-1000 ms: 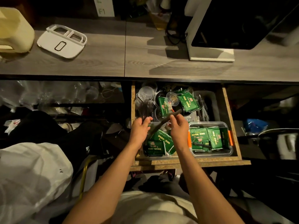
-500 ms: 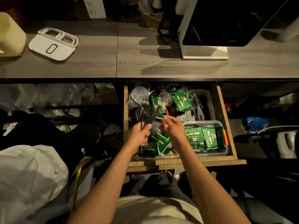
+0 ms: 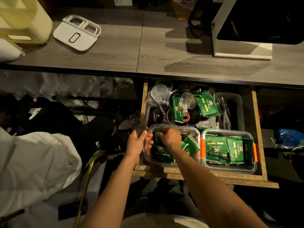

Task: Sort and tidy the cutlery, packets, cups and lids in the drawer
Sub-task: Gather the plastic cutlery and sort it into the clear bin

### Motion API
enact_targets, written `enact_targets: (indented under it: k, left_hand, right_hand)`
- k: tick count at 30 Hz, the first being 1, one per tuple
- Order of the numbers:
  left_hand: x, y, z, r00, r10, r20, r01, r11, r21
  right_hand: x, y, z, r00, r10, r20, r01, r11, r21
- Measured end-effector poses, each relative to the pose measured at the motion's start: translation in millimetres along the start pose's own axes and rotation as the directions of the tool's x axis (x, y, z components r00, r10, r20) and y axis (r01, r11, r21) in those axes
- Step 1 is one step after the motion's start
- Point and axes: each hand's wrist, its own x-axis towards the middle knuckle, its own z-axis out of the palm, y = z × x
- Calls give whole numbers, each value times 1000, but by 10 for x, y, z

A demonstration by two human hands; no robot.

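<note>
Since 0.5 s ago, right hand [image 3: 170,137] dropped into the left clear tub [image 3: 194,131], grip curled among green packets [image 3: 162,153]. Left hand [image 3: 137,143] pinches the forks [image 3: 138,120] beside the drawer [image 3: 230,179]. Best pull cutlery out without scattering packets.

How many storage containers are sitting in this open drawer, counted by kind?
Clear tubs with orange clips: 2
Grey bin: 1
Total: 3
</note>
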Motion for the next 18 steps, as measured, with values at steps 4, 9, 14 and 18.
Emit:
enact_targets:
  k: [4, 9, 14, 18]
  left_hand:
    - [33, -8, -56, 1000, 2, 1, -2, 1000, -1]
    - [32, 35, 20, 999, 33, 41, -36, 998, 55]
    - [28, 115, 293, 988, 103, 114, -115, 987, 110]
    - [63, 92, 533, 980, 30, 196, -91, 945, 314]
  right_hand:
    - [87, -42, 39, 993, 113, -13, -111, 986, 127]
    - [-133, -89, -218, 994, 86, -62, -18, 716, 698]
    - [-462, -33, -786, 956, 125, -264, 172, 488, 856]
    - [-576, 50, -1125, 986, -49, -162, 168, 375, 912]
